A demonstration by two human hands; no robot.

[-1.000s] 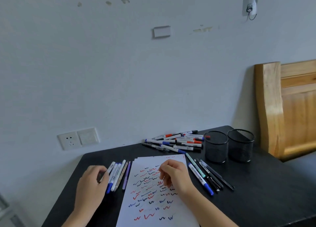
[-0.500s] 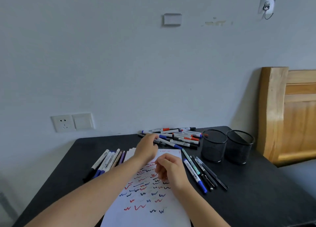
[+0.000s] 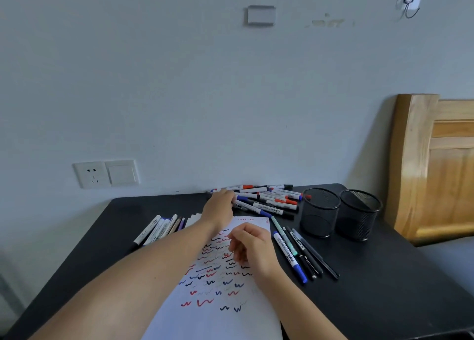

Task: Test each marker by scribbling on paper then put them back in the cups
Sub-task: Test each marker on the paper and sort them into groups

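A white paper sheet [image 3: 218, 301] covered in red, blue and black scribbles lies on the black table [image 3: 384, 283]. A pile of markers [image 3: 272, 201] lies at the table's back edge against the wall. My left hand [image 3: 220, 206] reaches across the paper, and its fingertips are on the pile's left end; whether they grip a marker is hidden. My right hand [image 3: 252, 250] rests on the paper with its fingers loosely curled and holds nothing. Two black mesh cups [image 3: 320, 211] [image 3: 359, 215] stand upright at the right of the pile, apparently empty.
A row of markers [image 3: 159, 228] lies left of the paper, and another row of pens [image 3: 297, 250] lies to its right. A wooden headboard [image 3: 436, 165] stands beyond the table's right end. A wall socket [image 3: 106, 174] sits above the table's left side.
My left hand left the row of markers at the left and reached forward over the paper to the pile at the back. The right hand stayed on the paper.
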